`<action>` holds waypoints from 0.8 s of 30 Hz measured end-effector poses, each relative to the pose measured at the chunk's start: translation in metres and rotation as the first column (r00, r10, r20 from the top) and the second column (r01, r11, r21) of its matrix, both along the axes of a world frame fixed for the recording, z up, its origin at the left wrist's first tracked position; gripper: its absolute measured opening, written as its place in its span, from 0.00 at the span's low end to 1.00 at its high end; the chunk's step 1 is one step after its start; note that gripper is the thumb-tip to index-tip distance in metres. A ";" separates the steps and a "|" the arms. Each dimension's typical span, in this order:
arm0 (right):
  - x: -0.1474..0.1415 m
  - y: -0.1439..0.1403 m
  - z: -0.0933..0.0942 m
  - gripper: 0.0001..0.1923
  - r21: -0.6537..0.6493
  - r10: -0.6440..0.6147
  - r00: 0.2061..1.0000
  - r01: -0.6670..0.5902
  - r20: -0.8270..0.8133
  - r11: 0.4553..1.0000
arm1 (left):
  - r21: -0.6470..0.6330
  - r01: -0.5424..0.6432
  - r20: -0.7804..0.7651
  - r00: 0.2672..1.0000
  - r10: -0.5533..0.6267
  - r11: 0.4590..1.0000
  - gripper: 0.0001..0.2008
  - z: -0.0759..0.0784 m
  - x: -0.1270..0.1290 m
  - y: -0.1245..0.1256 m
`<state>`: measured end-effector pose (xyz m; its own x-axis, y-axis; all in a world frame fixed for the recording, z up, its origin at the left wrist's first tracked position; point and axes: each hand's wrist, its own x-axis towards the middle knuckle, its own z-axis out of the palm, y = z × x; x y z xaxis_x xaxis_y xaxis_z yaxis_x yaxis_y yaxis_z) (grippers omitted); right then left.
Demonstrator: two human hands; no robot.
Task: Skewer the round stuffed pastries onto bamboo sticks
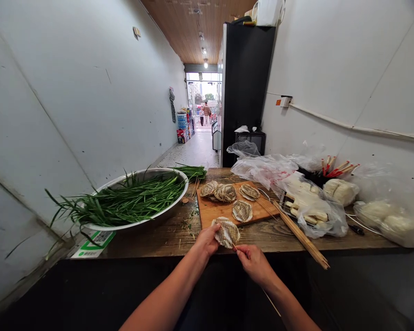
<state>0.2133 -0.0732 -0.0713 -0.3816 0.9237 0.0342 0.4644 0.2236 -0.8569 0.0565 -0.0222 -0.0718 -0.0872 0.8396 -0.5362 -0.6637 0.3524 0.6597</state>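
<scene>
Fish piece over the tabletop's near edge — left hand pinches it, right hand pinches a thin skewer poking into it. Cutting board behind holds more pieces. Green-white sticker at near-left corner, text unreadable. Worn wooden tabletop, steel basin of chives — narrow white-walled corridor.

Rough wood table; shiny metal bowl.
</scene>
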 end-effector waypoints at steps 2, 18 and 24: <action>-0.001 0.001 0.000 0.14 0.010 0.017 1.000 -0.017 0.006 1.000 | 0.036 -0.028 -0.036 0.999 0.029 0.999 0.05 0.001 -0.002 -0.001; -0.012 0.004 0.010 0.15 0.041 -0.062 0.998 0.062 0.010 0.997 | 0.219 -0.066 -0.150 0.984 0.100 0.973 0.05 -0.004 0.000 0.001; -0.017 0.006 0.017 0.16 0.032 -0.109 0.993 0.107 0.055 0.994 | 0.209 -0.079 -0.146 0.983 0.111 0.975 0.03 -0.002 -0.002 0.007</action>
<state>0.1967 -0.0668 -0.0541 -0.2818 0.9585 0.0426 0.5350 0.1938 -0.8223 0.0548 -0.0153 -0.0742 -0.2405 0.9127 -0.3304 -0.5708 0.1423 0.8087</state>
